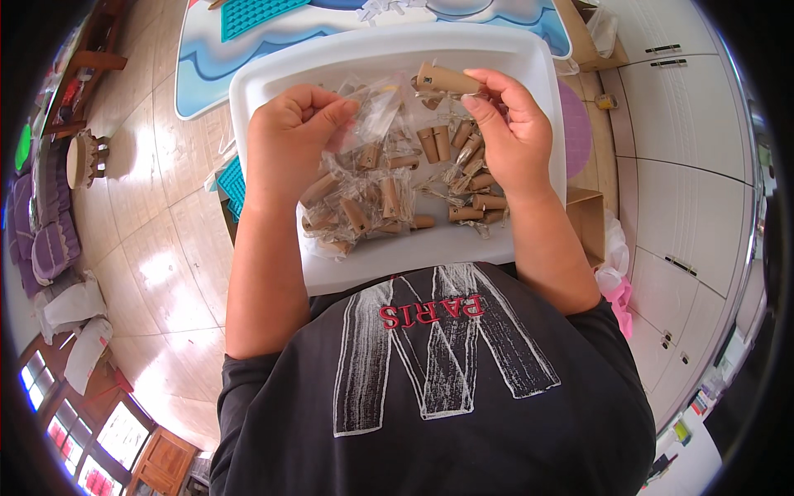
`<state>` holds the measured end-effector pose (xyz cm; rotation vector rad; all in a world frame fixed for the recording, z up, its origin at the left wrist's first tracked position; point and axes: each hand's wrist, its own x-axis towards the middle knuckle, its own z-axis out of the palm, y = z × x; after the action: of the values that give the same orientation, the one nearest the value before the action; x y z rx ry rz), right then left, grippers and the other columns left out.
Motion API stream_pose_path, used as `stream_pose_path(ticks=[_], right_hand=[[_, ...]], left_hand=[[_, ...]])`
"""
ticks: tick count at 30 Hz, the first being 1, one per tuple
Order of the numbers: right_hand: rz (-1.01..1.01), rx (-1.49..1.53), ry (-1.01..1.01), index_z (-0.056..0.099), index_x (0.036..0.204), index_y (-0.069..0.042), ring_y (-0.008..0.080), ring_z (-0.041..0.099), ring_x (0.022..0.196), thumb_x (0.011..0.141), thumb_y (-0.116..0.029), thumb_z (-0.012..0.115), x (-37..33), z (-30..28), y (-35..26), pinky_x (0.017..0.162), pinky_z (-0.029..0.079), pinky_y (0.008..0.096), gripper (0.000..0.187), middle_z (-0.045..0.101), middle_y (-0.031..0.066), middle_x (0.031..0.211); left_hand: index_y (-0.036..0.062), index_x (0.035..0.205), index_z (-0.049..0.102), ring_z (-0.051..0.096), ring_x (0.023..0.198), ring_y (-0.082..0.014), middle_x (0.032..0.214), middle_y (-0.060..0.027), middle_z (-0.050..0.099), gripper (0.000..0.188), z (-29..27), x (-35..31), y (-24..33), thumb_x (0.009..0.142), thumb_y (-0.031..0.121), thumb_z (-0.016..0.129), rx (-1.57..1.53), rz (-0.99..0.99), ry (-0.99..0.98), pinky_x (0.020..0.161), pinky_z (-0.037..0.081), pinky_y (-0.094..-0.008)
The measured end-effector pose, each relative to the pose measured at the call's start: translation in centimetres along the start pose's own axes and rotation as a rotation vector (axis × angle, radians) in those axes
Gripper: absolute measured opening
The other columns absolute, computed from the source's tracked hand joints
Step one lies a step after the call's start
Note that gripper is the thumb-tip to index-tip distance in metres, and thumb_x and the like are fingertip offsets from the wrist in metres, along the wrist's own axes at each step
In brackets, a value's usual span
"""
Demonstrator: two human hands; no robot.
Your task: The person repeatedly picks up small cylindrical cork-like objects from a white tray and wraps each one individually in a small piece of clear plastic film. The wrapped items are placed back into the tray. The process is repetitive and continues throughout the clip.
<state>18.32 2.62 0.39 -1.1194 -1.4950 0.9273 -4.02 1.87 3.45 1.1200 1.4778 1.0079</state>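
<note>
Between the thumb and fingers of my right hand (519, 132) is a tan, cork-shaped bottle light (447, 79), held sideways over the white tub (364, 271). My left hand (288, 140) pinches a small clear plastic bag (382, 114), which hangs toward the tub's middle. Whether anything is inside that bag, I cannot tell. Below my left hand lies a heap of bagged cork-shaped lights (356, 213). On the tub's right side are several loose cork-shaped lights (478, 178) with thin coiled wires, under my right hand.
Beyond the tub stands a table with a blue-and-white wavy cover (207, 70), a teal textured tray (256, 18) on it. White cabinets (691, 116) line the right, near a cardboard box (585, 223). A small stool (85, 159) is on the tiled floor at left.
</note>
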Motion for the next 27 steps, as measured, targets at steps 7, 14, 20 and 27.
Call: stream_pose_path(ticks=[7, 14, 20, 27], right_hand=[[0.096, 0.015, -0.170, 0.060, 0.106, -0.002, 0.0062, 0.049, 0.077, 0.082, -0.001, 0.061, -0.1, -0.1, 0.1, 0.070, 0.041, 0.0182, 0.024, 0.055, -0.0016, 0.085], [0.102, 0.065, -0.202, 0.063, 0.097, -0.004, 0.0088, 0.047, 0.068, 0.078, 0.000, 0.062, 0.1, -0.2, 0.3, 0.062, 0.040, 0.0204, 0.020, 0.054, 0.0003, 0.076], [-0.033, -0.100, -0.158, 0.063, 0.099, -0.005, 0.0112, 0.052, 0.068, 0.077, 0.003, 0.061, 0.5, -0.6, -0.3, 0.063, 0.044, 0.0226, 0.023, 0.057, 0.0042, 0.078], [-0.120, -0.115, -0.119, 0.063, 0.099, -0.005, 0.0130, 0.054, 0.069, 0.076, 0.003, 0.062, 0.5, -0.7, -0.1, 0.064, 0.044, 0.0230, 0.024, 0.056, 0.0048, 0.077]], left_hand=[[-0.0034, 0.088, 0.060, 0.057, 0.063, -0.0095, 0.072, -0.0072, 0.063, 0.015, 0.5, -0.1, -0.4, 0.080, 0.008, 0.066, -0.044, 0.036, -0.101, 0.057, 0.045, -0.0209], [-0.0021, 0.092, 0.062, 0.063, 0.070, -0.0123, 0.077, -0.0070, 0.065, 0.019, 0.3, 0.4, -1.2, 0.078, 0.010, 0.068, -0.116, -0.175, -0.441, 0.063, 0.049, -0.0233], [-0.0015, 0.086, 0.063, 0.062, 0.067, -0.0118, 0.074, -0.0065, 0.065, 0.015, -0.3, 0.5, -0.8, 0.078, 0.011, 0.068, -0.168, -0.219, -0.452, 0.061, 0.049, -0.0229], [-0.0014, 0.085, 0.062, 0.061, 0.065, -0.0113, 0.074, -0.0066, 0.064, 0.014, -0.5, 0.5, -0.8, 0.077, 0.009, 0.068, -0.137, -0.204, -0.443, 0.061, 0.049, -0.0220]])
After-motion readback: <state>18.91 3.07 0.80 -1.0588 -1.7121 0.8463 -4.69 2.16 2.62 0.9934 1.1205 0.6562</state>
